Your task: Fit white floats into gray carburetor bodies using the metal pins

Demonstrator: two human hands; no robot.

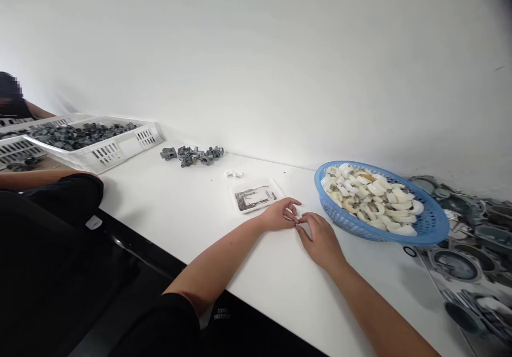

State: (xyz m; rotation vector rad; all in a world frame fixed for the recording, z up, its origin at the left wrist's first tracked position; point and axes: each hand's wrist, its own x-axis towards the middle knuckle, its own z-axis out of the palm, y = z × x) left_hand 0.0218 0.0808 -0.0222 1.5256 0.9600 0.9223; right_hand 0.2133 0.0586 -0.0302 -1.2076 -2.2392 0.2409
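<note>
"While the white table is being worked at, what is being borne on it, largest first?"

"On the left, a white slotted crate is being filled out by grey metal parts. On the right, a blue basket is being heaped with curved whitish pieces. Toward the wall, between the two, a loose cluster of grey castings is being supported by the tabletop."

"And the hands?"

"Over the table, near the basket, the left hand is being met by the right hand at the fingertips. On each, thumb and forefinger are being brought close together; whether anything is being pinched there cannot be told, as the spot is too small."

"What is being kept nearby?"

"Just beyond the left hand, a shallow white tray is being occupied by thin metal pins, most of them being bunched at its left end. Behind the tray, two small white pieces are being held up by the bare tabletop."
</note>
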